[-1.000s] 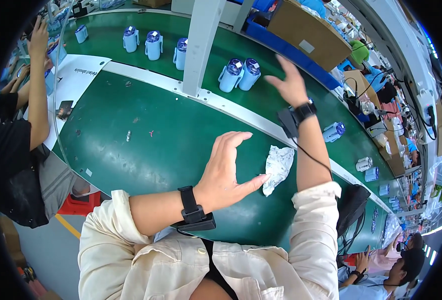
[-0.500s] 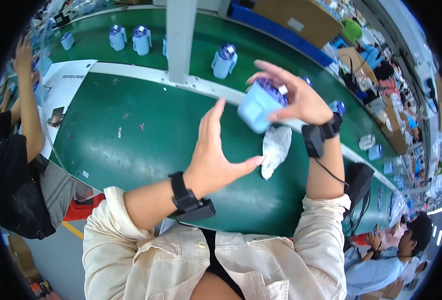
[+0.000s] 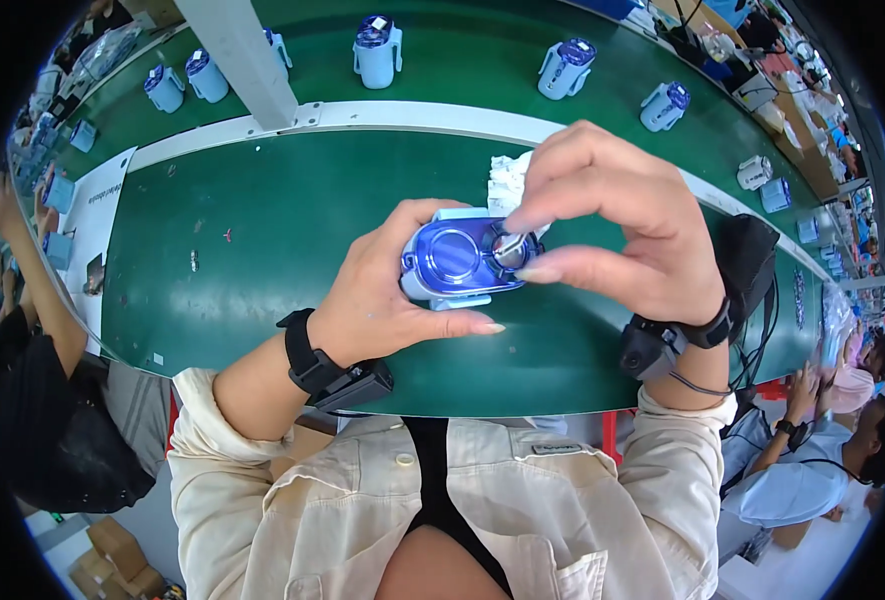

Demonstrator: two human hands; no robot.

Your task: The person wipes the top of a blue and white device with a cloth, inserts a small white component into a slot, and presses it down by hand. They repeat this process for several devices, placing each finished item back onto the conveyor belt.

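A light blue bottle with a see-through dark blue lid (image 3: 454,256) is in front of me, its lid facing up toward my view. My left hand (image 3: 382,275) is wrapped round its left side, with the thumb along the near edge. Thumb and forefinger of my right hand (image 3: 617,225) close on a small round silvery piece (image 3: 509,250) at the right end of the lid. Whether that piece is fixed to the lid I cannot tell. Just beyond the bottle lies a crumpled white cloth (image 3: 507,183), partly covered by my right hand.
Several similar bottles, one a blue bottle (image 3: 377,55), stand on the green strip behind the white rail (image 3: 412,118). A grey post (image 3: 242,60) rises at the rail. A black device with cables (image 3: 747,260) sits at the right. Other people work on both sides.
The bottle has come down and left from my right hand into my left hand's hold. My right hand has shifted to the lid's silvery piece. The view has turned, and more bottles show.
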